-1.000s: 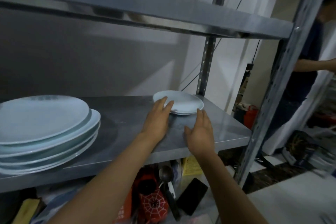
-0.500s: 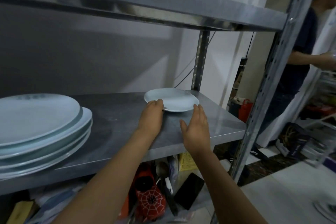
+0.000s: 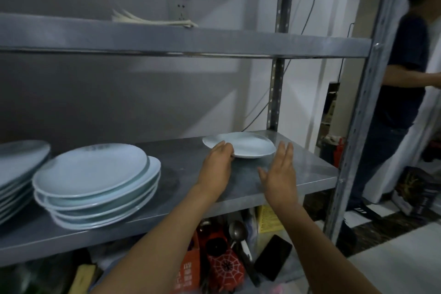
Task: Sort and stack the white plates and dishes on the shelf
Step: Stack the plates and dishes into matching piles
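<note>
Nearest to me, under the shelf board, I make out a jumble on the lower level: one black phone (image 3: 273,258) lying flat, one metal spoon (image 3: 237,228), a red item with a spider-web pattern (image 3: 226,267) and a yellow printed card (image 3: 267,219); the rest is too dim to tell.

My two forearms reach up from there. My left hand (image 3: 216,169) grips the near left rim of the small plate (image 3: 239,148), fingers curled over the edge. My right hand (image 3: 280,175) is released, fingers straight and together, thumb spread, just beside the plate's right edge; I cannot tell whether the fingertips touch it.

The small plate is one round, shallow, glossy white dish, at the right rear of the metal shelf (image 3: 298,174), a dull grey steel board with a scuffed, matte surface.

To the left on the same board sits one stack of large plates (image 3: 95,181), smooth, pale, oval-round; I count about five, slightly offset. A second stack of plates (image 3: 16,174) is cut by the left edge; its count is unclear.

Farther back, one perforated steel upright (image 3: 276,90) rises to the upper shelf (image 3: 191,42), which carries a bundle of white ties (image 3: 152,20). Behind is a plain wall with one socket plate (image 3: 177,8). At the right, beyond the frame, stands one person in a dark shirt (image 3: 403,67).
</note>
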`<state>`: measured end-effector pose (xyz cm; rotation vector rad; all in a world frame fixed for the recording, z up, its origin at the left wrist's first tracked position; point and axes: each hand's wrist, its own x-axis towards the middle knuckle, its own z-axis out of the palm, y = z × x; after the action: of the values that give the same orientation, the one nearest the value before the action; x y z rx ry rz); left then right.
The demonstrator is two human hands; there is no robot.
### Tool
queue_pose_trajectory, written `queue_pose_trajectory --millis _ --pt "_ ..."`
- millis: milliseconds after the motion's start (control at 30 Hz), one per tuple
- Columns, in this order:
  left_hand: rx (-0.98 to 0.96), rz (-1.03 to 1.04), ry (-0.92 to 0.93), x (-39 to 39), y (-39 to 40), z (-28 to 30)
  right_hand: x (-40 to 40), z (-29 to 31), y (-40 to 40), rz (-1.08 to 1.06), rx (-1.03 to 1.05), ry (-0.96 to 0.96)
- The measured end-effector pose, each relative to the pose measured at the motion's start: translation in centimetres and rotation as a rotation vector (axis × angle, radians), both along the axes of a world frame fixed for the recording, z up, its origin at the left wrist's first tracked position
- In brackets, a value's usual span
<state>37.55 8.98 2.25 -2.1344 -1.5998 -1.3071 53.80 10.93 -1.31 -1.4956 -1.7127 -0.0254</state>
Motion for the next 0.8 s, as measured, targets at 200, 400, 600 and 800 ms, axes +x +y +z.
queue_pose_trajectory --millis 200,400,600,800 --pt "0.108 -0.039 -0.013 -1.7 -3.9 2.7 -0.5 3.8 -3.4 0.087 0.183 -0.065" --pt "0.219 -0.063 -0.016 -3.4 -8.5 6.4 -2.4 8.9 -6.6 0.171 0.390 -0.255" --pt "0.303 0.028 -0.055 -7.6 -13.0 8.0 -6.6 11.8 -9.0 0.363 0.514 -0.353" --pt "0.275 0.149 -0.072 -14.6 -16.9 8.4 -12.1 13.9 -11.3 0.602 0.478 -0.439"
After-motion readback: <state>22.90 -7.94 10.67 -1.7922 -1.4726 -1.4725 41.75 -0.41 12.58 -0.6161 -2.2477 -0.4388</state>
